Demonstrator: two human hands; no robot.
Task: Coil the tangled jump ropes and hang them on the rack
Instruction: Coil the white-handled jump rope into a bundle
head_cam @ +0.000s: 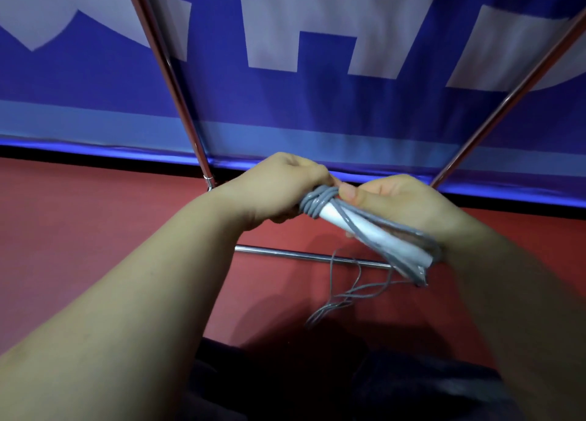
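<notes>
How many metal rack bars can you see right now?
3: one slanted bar upper left, one slanted bar upper right, one horizontal bar low on the floor behind the hands. Others may be out of frame.

A blue banner [285, 110] with pale lettering hangs above a red floor [95, 205].

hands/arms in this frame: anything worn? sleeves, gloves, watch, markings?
Nothing worn that shows. The left hand and right hand are bare, no gloves, no rings visible. Both forearms are bare right to the frame's edge: no sleeves, watch, bands or markings. Dark clothing shows only low in the frame, between the arms.
</notes>
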